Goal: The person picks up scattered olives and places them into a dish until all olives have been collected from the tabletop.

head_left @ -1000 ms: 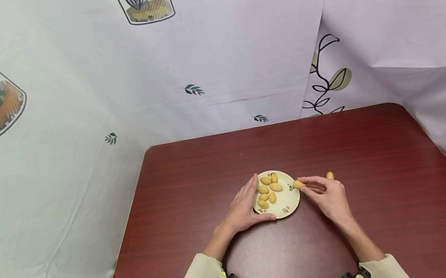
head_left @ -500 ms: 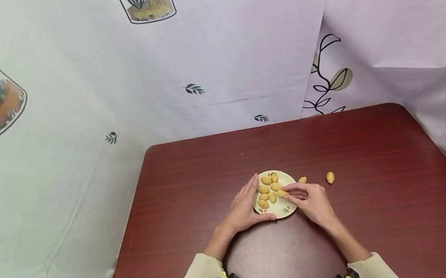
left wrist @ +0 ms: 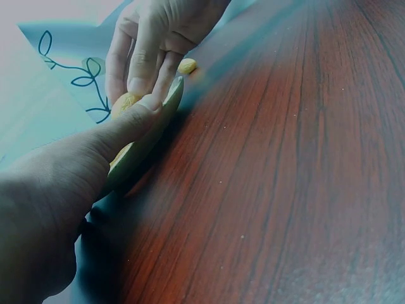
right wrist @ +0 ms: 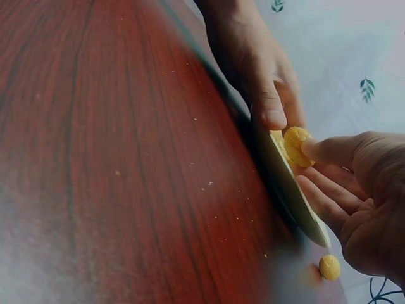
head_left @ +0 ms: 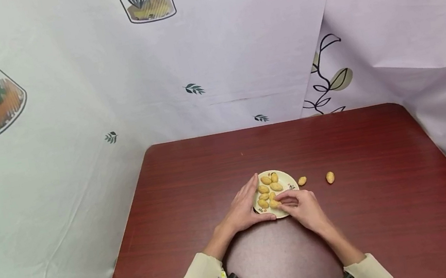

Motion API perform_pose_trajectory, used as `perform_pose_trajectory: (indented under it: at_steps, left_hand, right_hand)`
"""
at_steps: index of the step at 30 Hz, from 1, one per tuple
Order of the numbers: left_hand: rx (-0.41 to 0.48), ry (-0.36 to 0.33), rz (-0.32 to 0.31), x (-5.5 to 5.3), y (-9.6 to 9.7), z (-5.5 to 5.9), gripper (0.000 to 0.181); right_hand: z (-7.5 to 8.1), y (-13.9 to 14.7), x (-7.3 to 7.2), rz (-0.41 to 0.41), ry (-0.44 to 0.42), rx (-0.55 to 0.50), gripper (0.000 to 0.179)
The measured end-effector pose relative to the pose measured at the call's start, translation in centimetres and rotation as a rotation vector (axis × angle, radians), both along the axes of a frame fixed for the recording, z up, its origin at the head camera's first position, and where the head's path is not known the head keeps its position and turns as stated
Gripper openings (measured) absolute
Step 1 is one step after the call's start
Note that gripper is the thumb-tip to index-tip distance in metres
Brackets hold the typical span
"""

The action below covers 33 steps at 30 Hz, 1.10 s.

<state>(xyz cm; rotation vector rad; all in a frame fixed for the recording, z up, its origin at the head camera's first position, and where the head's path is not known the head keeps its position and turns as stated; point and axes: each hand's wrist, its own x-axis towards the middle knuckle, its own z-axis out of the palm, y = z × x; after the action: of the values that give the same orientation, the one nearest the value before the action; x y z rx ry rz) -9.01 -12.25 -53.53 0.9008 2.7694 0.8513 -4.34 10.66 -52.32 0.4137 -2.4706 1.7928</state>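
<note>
A small cream plate (head_left: 285, 178) with a printed floral pattern holds several small yellow-brown oval pieces (head_left: 263, 189), lumpy like shelled nuts or tiny potatoes. My left hand (head_left: 240, 212) holds the plate from its left side, fingers along the far-left rim and thumb at the near rim. Over the plate's near part, my right hand (head_left: 307, 212) pinches one yellow oval piece (right wrist: 297, 146) between thumb and fingertips, close to the others. In the left wrist view, the left thumb (left wrist: 130, 128) partly covers the plate and its contents.
Two more yellow oval pieces lie on the dark red table to the right: one (head_left: 302, 181) close by the plate's rim, another (head_left: 330, 177) farther off. Behind the table (head_left: 192, 164) hangs a pale cloth (head_left: 208, 53) printed with plants.
From beside the plate's right rim, my right hand has carried the pinched yellow piece left over the plate, then nearer its front edge. My left hand has stayed put on the plate.
</note>
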Motion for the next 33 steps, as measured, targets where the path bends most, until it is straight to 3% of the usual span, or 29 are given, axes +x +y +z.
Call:
perform_pose_trajectory:
  at_steps: [16, 33]
  left_hand:
    - [-0.007, -0.002, 0.0, -0.04, -0.06, -0.3, 0.132]
    - [0.001, -0.002, -0.001, 0.06, -0.06, -0.14, 0.132]
  right_hand:
    - [-0.47, -0.81, 0.26, 0.011, -0.006, 0.048, 0.02]
    - [-0.9, -0.43, 0.31, -0.039, 0.093, 0.13, 0.023]
